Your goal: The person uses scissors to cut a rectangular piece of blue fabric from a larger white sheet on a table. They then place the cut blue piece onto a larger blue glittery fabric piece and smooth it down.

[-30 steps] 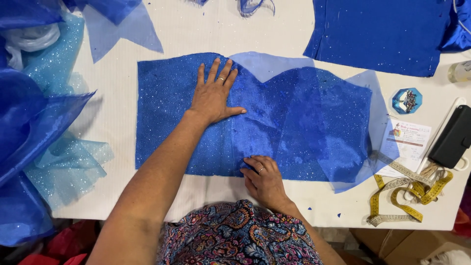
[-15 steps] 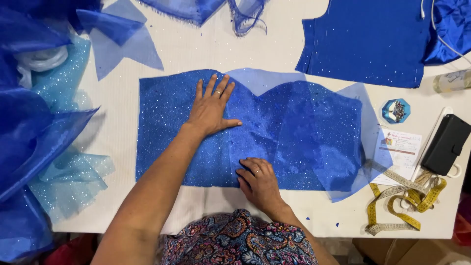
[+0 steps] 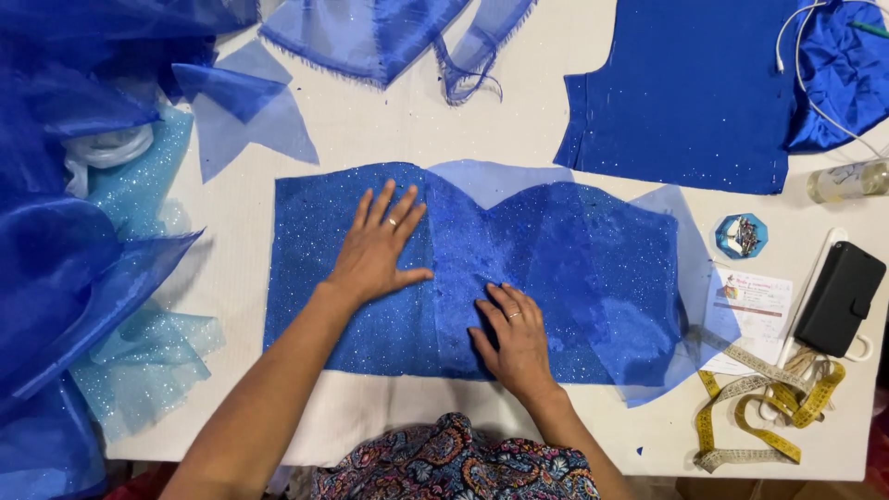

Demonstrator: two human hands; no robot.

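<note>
- On white table [image 3: 519, 120], mid-frame: glittery blue fabric panel [image 3: 556, 268] laid flat, sheer pale-blue layer [image 3: 690, 241] overlapping its right half and sticking out past the right and top edges.
- Left hand [image 3: 380, 245]: open, fingers spread, palm flat on left part of panel; ring on one finger.
- Right hand [image 3: 514, 338]: open, fingers close together and slightly bent, palm down on lower middle of panel, near its bottom edge; ring on one finger. Nothing pinched by either hand.
- Hands near each other, not touching.
- Upper right: second blue fabric piece [image 3: 690, 88], flat, well apart from panel.
- Far right: clear bottle [image 3: 847, 181] lying on its side; small blue pin dish [image 3: 741, 235] just beside sheer layer; printed card [image 3: 755, 310] below dish; black phone case [image 3: 841, 298] partly over white ruler [image 3: 815, 268].
- Lower right: yellow tape measure [image 3: 750, 412], loosely coiled, near table edge.
- Left side: heaped blue sheer fabric [image 3: 65, 241], light glittery tulle [image 3: 139, 361] beneath it.
- Top centre: frayed sheer scrap [image 3: 398, 37]; triangular offcut [image 3: 245, 120] at upper left of panel, apart from it.
- Bottom edge: patterned garment [image 3: 454, 468] of the person, against table edge.
</note>
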